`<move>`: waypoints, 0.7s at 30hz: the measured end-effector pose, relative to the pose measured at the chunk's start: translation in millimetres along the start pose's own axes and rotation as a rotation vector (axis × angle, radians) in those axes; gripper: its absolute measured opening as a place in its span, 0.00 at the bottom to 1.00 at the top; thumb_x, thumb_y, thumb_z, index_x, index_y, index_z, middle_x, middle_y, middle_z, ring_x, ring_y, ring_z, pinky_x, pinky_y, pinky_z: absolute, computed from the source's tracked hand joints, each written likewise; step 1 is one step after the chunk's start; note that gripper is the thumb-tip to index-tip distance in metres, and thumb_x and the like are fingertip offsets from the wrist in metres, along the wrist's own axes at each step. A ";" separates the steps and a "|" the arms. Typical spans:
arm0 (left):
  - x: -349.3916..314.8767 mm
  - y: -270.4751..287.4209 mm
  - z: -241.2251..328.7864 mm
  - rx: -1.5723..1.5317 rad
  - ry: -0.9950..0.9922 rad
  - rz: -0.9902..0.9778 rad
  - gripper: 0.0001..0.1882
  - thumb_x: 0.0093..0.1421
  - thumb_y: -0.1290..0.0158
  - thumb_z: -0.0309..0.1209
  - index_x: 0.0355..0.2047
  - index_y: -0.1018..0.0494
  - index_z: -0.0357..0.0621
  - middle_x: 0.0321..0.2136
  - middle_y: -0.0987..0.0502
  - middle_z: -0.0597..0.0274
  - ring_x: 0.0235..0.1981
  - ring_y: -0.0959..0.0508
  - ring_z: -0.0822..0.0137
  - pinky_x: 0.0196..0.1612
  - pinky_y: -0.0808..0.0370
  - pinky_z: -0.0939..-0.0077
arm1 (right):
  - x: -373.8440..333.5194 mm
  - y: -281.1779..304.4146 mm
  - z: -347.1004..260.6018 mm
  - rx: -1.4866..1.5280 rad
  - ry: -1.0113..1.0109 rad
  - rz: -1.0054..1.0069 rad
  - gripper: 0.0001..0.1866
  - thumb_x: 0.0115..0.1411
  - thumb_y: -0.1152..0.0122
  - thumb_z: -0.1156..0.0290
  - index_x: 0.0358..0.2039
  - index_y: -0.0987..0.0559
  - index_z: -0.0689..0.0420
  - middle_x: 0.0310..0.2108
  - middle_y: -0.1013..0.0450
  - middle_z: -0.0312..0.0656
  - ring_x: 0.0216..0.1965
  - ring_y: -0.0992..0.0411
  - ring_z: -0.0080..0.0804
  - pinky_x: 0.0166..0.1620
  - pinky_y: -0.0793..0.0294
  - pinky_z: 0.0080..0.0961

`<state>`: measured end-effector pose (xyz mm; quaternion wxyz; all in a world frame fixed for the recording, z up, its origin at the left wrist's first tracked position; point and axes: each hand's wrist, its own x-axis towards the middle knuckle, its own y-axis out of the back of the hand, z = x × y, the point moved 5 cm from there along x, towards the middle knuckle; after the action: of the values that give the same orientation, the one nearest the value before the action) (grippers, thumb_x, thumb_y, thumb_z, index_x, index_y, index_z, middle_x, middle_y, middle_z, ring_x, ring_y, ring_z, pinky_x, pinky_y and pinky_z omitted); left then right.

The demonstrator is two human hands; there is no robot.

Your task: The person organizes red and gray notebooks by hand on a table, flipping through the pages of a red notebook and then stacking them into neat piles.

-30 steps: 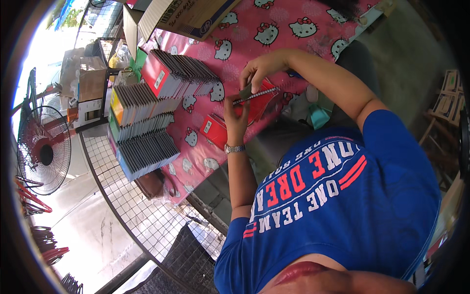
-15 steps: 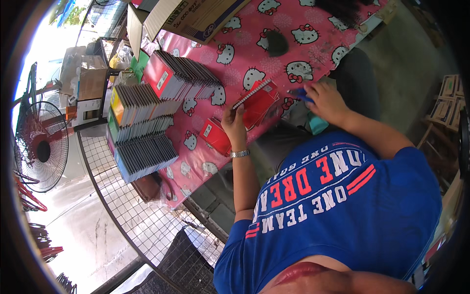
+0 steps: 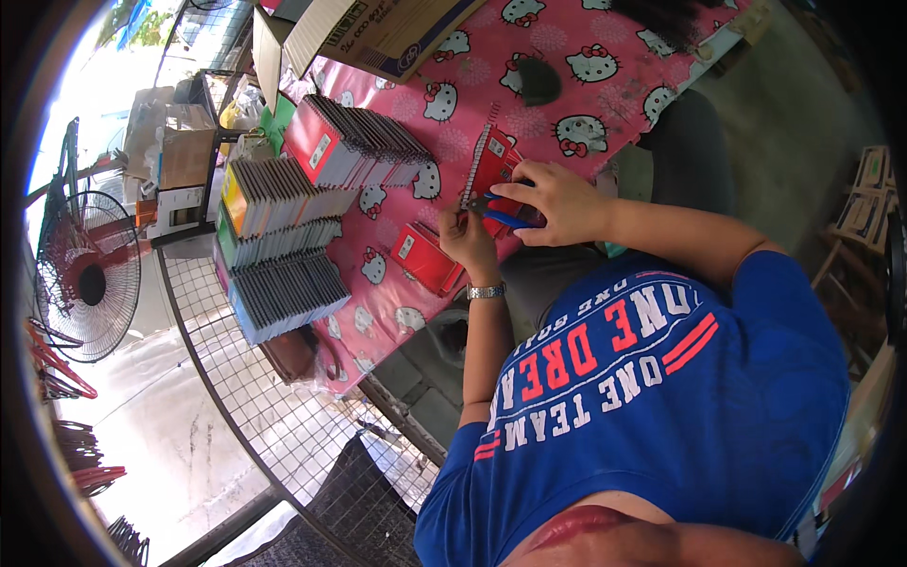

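Observation:
My left hand (image 3: 470,248), a metal-band watch at its wrist, grips the lower end of a red spiral notebook (image 3: 491,163). The notebook tilts upward, and a length of its coil sticks out past the top corner. In my right hand (image 3: 564,205) is a pair of blue-handled pliers (image 3: 510,219), the handles spread between thumb and fingers. Their dark jaws meet the coil's lower end beside my left fingertips; whether they are closed on the wire I cannot tell. More red notebooks (image 3: 427,258) lie left of my left hand, close to the table's near edge.
Spiral notebooks stand in rows at the left: red (image 3: 312,142), yellow (image 3: 241,203), green (image 3: 230,241) and blue (image 3: 288,298). A cardboard box (image 3: 387,42) stands at the back of the pink patterned table (image 3: 543,128). A dark rounded piece (image 3: 539,82) lies beyond my hands. A fan (image 3: 90,279) stands far left.
My right hand has moved left with the pliers, bringing them to the notebook's coil beside my left hand. The notebook now stands at a steeper angle, and my left hand sits slightly lower.

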<state>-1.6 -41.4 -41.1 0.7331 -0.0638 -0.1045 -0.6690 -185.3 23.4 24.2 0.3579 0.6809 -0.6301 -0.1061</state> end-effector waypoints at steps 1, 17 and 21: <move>0.3 3.7 0.2 0.154 -0.042 0.002 0.03 0.57 0.43 0.18 0.32 0.25 0.36 0.28 0.23 0.65 0.26 0.25 0.77 0.31 0.26 0.82 | 1.0 -1.9 -0.4 -0.061 0.000 -0.044 0.33 0.46 0.32 0.61 0.55 0.27 0.50 0.45 0.33 0.45 0.46 0.32 0.45 0.51 0.31 0.38; 5.2 12.2 24.6 0.318 -0.169 0.004 0.06 0.53 0.42 0.15 0.32 0.22 0.34 0.27 0.24 0.62 0.24 0.24 0.76 0.25 0.28 0.82 | -1.0 -6.6 -2.7 0.206 -0.082 -0.006 0.27 0.52 0.35 0.62 0.53 0.27 0.54 0.41 0.31 0.48 0.40 0.26 0.41 0.43 0.26 0.35; 3.0 9.1 31.0 0.352 -0.155 -0.011 0.03 0.56 0.42 0.16 0.31 0.24 0.32 0.26 0.26 0.65 0.27 0.25 0.77 0.29 0.24 0.82 | -1.3 -2.9 -4.6 0.193 -0.157 -0.151 0.26 0.54 0.36 0.62 0.53 0.27 0.54 0.40 0.29 0.47 0.42 0.26 0.41 0.45 0.26 0.35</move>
<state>5.6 -36.2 -9.9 0.7190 0.0144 -0.2763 -0.6375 -180.5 26.1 25.3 0.2315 0.7474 -0.6102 -0.1245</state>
